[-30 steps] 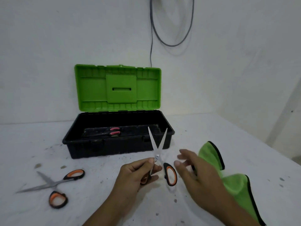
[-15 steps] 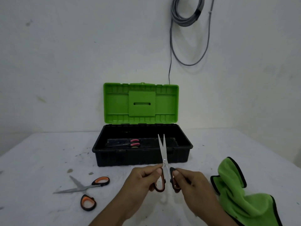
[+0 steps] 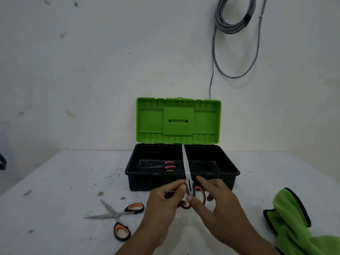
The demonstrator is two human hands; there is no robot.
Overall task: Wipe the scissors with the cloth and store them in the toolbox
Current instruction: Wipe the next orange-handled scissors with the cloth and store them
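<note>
Both hands hold one pair of orange-handled scissors [image 3: 186, 162] upright in front of the toolbox, blades closed and pointing up. My left hand [image 3: 163, 201] pinches the left handle loop. My right hand [image 3: 219, 201] grips the right loop with thumb and fingers. The black toolbox [image 3: 228, 162] stands open with its green lid [image 3: 178, 122] raised, and a red-handled pair [image 3: 166, 165] lies inside. Another orange-handled pair [image 3: 117, 214] lies open on the table at the left. The green cloth [image 3: 298, 223] lies crumpled at the right.
The white table [image 3: 64, 181] carries scattered dirt specks left of the toolbox. A grey cable coil [image 3: 237, 17] hangs on the wall above the toolbox. The table's right edge runs close behind the cloth.
The held scissors' blades went from spread wide to closed. My right hand came in from beside the cloth and took the right handle. The camera view tilted up and shifted.
</note>
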